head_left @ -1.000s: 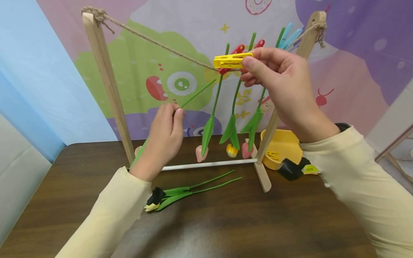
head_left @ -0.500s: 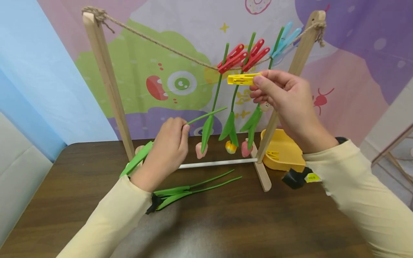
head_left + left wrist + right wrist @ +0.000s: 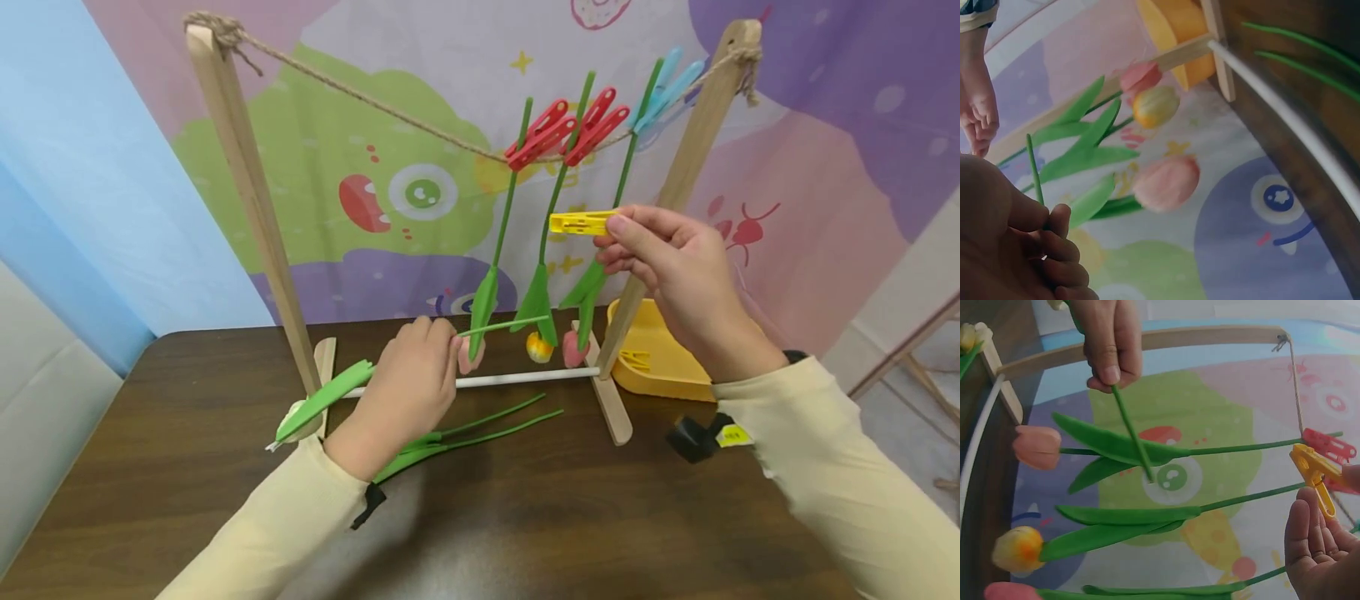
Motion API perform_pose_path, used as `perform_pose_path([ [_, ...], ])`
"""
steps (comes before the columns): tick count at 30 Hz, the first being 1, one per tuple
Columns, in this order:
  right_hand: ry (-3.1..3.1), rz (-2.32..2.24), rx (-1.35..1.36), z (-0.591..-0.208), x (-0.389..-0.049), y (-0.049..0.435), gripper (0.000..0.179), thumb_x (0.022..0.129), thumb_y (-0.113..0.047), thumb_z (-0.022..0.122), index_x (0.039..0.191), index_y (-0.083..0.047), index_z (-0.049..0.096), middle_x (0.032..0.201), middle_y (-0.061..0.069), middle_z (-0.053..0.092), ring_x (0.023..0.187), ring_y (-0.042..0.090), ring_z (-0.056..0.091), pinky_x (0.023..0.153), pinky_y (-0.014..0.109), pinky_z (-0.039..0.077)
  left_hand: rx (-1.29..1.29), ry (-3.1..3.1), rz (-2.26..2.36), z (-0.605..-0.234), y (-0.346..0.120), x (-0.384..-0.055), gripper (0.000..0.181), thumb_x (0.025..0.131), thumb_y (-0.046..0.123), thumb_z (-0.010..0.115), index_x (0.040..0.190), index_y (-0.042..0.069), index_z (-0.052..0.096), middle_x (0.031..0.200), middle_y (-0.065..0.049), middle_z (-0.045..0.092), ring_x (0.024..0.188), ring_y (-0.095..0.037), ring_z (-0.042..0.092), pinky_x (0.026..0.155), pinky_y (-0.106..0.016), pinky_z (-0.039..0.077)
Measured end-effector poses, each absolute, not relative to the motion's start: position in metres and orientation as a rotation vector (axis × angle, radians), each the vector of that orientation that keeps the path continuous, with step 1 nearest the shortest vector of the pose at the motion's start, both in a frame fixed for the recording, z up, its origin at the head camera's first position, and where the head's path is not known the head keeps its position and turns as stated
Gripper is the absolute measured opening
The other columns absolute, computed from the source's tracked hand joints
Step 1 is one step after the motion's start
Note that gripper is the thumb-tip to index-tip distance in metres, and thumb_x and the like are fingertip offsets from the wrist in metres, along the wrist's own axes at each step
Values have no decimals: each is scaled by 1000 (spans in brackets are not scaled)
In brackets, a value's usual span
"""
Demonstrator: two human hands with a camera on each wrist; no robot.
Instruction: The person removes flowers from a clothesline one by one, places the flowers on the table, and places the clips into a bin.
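Observation:
My left hand [image 3: 416,379] grips the green stem of an artificial white tulip [image 3: 302,418]; its bloom hangs left of the wrist and the stem tip points right. In my right hand [image 3: 678,279], thumb and fingers pinch a yellow clothespin [image 3: 581,223], held below the rope and in front of the hanging flowers. Three tulips hang bloom-down from the twine rope [image 3: 375,106]: a pink tulip [image 3: 1036,447] and a yellow-orange tulip [image 3: 538,347] under red clothespins [image 3: 542,137], and another pink tulip [image 3: 575,349] under a light blue clothespin [image 3: 663,96].
Wooden posts [image 3: 251,192] carry the rope, with a white rod [image 3: 525,380] joining them low down. More tulip stems [image 3: 487,423] lie on the brown table [image 3: 570,517], partly behind my left forearm. A yellow tray [image 3: 663,367] with a yellow clothespin inside stands by the right post.
Both hands have moved down and somewhat to the right. The held tulip's stem has swung from slanting up to nearly level. The yellow clothespin has dropped from rope height to below it.

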State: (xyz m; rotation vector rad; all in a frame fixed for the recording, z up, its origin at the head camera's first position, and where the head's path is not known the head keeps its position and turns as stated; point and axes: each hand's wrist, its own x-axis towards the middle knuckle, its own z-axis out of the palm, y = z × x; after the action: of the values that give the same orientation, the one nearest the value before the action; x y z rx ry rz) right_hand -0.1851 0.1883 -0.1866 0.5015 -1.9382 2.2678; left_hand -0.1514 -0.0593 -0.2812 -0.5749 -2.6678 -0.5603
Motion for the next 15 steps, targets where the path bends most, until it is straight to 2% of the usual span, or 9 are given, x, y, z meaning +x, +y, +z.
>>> perform_pose_path([
  [8,-1969,2280,417,-207,-186,202,23,87,-12,64,107,0,60,86,3,69,70,11,64,70,19,53,-580,-2636,-387,-305,-53,-143,19,95,14,50,81,1,54,67,-7,45,60,-23,45,51,-33,35],
  [15,-1941,2350,402,-223,-187,213,18,88,-11,63,105,-3,63,84,4,71,70,11,65,71,20,54,-589,-2678,-296,-325,-47,-137,20,93,15,54,79,2,54,64,-6,45,57,-23,46,47,-31,34],
])
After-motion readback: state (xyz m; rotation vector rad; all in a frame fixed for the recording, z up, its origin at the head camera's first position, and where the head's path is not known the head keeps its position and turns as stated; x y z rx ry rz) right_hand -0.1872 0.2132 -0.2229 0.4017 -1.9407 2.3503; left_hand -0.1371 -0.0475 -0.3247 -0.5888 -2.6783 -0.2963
